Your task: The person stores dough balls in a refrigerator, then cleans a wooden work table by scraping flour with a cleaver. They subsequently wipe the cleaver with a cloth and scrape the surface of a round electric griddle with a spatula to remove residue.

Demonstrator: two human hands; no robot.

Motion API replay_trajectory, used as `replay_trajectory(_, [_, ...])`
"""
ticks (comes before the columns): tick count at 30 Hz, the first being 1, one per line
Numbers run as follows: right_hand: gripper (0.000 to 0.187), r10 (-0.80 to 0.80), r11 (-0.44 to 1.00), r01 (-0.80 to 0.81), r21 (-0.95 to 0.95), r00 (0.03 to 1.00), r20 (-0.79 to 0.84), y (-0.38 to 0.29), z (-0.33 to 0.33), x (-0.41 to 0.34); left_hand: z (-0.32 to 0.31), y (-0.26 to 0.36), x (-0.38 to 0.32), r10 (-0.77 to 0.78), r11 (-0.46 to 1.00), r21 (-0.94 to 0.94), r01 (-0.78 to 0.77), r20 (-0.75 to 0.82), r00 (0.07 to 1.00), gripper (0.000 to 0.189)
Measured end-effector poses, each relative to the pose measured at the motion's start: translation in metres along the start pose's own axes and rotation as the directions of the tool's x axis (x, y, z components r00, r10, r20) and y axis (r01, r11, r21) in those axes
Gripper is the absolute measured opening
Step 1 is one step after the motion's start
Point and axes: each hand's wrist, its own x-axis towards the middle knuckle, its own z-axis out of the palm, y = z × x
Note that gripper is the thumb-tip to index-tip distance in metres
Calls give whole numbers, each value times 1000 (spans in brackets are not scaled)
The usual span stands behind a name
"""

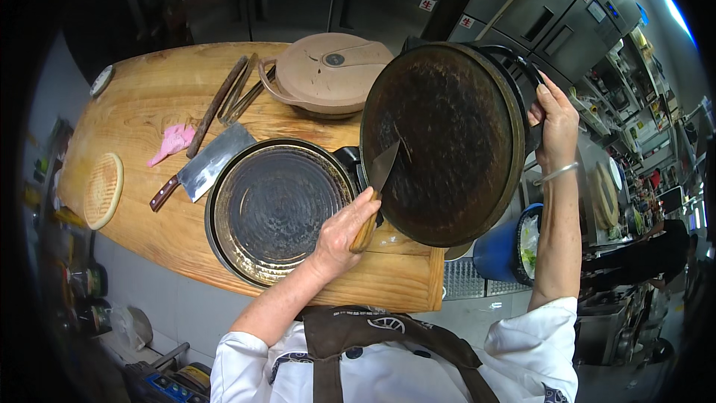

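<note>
My left hand (342, 235) is closed round the wooden handle of a scraper (385, 167). The blade's tip lies against the dark, browned plate of a raised round griddle lid (447, 145). My right hand (554, 117) grips the black handle on the lid's far rim and holds the lid tilted up. A hinge (349, 159) joins the lid to the lower griddle pan (285, 210), whose blackened round plate faces up on the wooden table (391, 277). Marks score the lid's plate near the scraper tip.
A cleaver (218, 154), a pink cloth or bag (173, 143), a wooden rolling pin (217, 106) and tongs (240, 95) lie beyond the pan. Behind stands a lidded beige pan (333, 70). A round flatbread (104, 191) sits left; a blue bin (503, 246) stands right. Another person (643, 257) is further off.
</note>
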Motion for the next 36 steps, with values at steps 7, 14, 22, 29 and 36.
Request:
replay_trajectory(7, [30,19,1000,-19,3,1000,-21,1,-1,0,-7,-6,24,-34,999,-11,33,-40,999,48])
replay_trajectory(14, [30,12,1000,-12,-11,1000,-29,0,0,0,0,-11,34,12,1000,23,-10,-82,997,39])
replay_trajectory(22, [29,9,1000,-9,-6,1000,-18,-1,1,-1,3,-5,28,-66,998,-28,64,-98,993,39])
replay_trajectory(29, [30,10,999,-12,-43,999,-41,-2,-1,-4,1,-3,25,-84,996,-38,82,-41,996,46])
replay_trajectory(36, [31,16,999,-16,-44,1000,-7,-1,5,0,-3,-36,58,-109,992,55,115,-95,989,41])
